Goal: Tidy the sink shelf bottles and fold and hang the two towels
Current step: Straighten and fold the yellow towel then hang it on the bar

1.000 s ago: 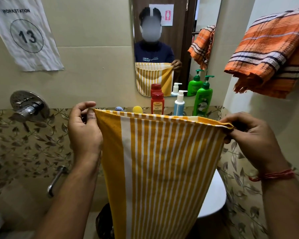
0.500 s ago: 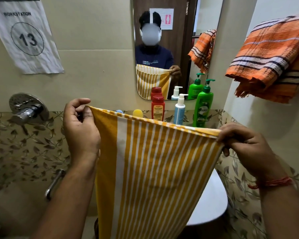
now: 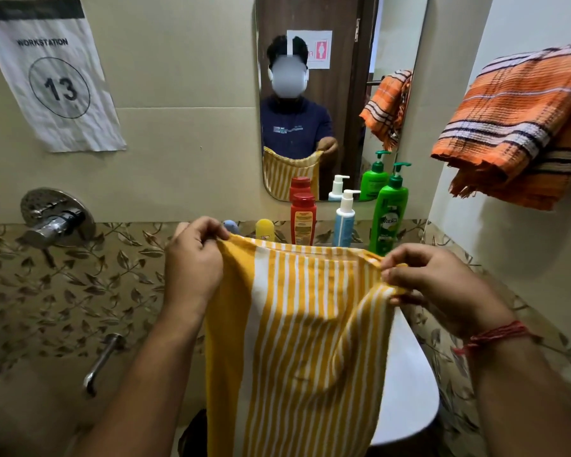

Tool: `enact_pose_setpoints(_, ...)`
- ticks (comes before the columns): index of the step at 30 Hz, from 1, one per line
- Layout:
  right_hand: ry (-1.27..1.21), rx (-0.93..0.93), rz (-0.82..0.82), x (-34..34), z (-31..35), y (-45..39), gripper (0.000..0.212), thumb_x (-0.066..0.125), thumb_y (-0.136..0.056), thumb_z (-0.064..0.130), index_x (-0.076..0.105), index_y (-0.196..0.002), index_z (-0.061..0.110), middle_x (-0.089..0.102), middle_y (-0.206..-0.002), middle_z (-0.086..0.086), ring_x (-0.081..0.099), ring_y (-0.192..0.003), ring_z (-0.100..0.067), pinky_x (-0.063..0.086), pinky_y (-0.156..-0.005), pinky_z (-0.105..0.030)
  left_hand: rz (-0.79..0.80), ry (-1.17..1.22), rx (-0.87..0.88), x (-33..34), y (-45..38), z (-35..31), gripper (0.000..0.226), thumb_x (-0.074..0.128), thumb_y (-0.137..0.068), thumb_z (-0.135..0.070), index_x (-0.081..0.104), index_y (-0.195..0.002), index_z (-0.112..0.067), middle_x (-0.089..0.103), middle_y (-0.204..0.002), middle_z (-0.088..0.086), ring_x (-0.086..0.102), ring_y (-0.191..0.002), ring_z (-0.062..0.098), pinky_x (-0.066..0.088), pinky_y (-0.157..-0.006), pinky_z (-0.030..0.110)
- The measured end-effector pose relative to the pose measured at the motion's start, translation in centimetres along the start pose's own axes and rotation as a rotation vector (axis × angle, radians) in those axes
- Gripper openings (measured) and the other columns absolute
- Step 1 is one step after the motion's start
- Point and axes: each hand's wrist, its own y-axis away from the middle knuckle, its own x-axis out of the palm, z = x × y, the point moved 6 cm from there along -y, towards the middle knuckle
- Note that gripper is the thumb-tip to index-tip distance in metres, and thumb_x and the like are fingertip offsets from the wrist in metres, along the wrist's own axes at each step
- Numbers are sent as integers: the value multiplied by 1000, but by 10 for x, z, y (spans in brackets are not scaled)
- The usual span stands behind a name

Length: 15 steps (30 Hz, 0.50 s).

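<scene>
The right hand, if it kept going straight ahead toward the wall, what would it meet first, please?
Probably the green pump bottle on the shelf, just beyond the right hand, which pinches the yellow striped towel; depth is uncertain.

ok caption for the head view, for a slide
Both hands pinch a yellow striped towel up before the sink shelf bottles; an orange towel hangs nearby.

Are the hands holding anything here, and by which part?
Yes. Both hold the yellow striped towel by its top edge: the left hand pinches the left corner, the right hand the right corner.
</scene>
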Motion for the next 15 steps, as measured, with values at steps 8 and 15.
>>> enact_pose_setpoints(8, -489, -35, 340, 85, 26, 19, 43, 52, -82, -25, 66, -114, 0, 71, -109, -22, 71, -104, -29, 59, -88, -34, 295, 279, -5, 31, 35, -42, 36, 49, -91, 5, 70, -82, -23, 70, -97, 0, 67, -92, 14, 54, -81, 31)
enact_pose_setpoints(15, 446, -590, -193, 100, 62, 21, 17, 71, -87, 14, 71, -102, 22, 67, -93, 10, 63, -84, -4, 54, -73, -19, 576, 508, 43, 39, 57, -54, 23, 48, -91, -13, 68, -102, -11, 60, -107, 9, 64, -99, 18, 54, -81, 28)
